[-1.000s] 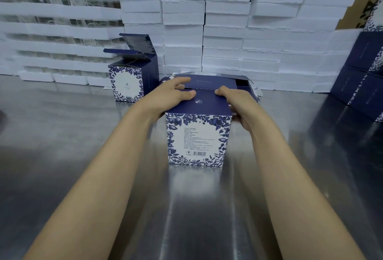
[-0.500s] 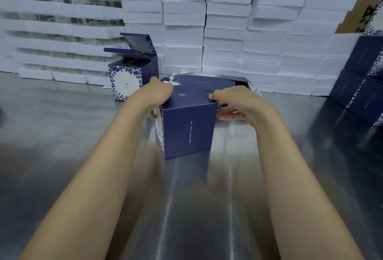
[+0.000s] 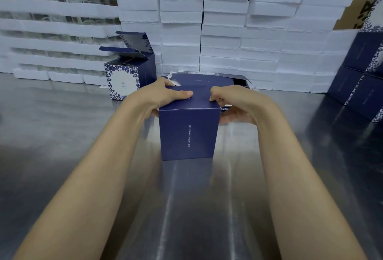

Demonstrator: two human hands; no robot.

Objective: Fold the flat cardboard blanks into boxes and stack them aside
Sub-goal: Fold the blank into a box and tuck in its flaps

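Along the far edge of the steel surface (image 3: pixel 62 156) runs a wall of white foam slabs (image 3: pixel 223 31), stacked many layers high and cut off by the top of the frame. The slabs toward the far left corner are smeared and hard to read. A brown carton (image 3: pixel 356 15) shows behind the wall near the far right corner, its print too partial to make out. At the right edge a stack of dark blue boxes (image 3: pixel 360 85) is cropped, so the count cannot be told. In the middle of the surface, nearer the far edge than the near one, stands the folded box (image 3: pixel 188 135). It is upright, with a plain navy face toward the camera that carries one thin vertical line of white characters too small to read, and its top flap is folded flat. Toward the far left sits an open box (image 3: pixel 130 73) with a blue floral border round a white panel, its lid flaps standing up. Flat blanks (image 3: pixel 207 79) lie just behind the folded box, largely hidden by it and by the hands. The left grip (image 3: pixel 159 96) wraps the box's upper left corner, with the thumb (image 3: pixel 184 94) laid across the top and the fingers hidden behind the side. The right grip (image 3: pixel 238 102) curls its fingertips onto the top's right edge, the rest of it cupping the right side, partly out of sight.
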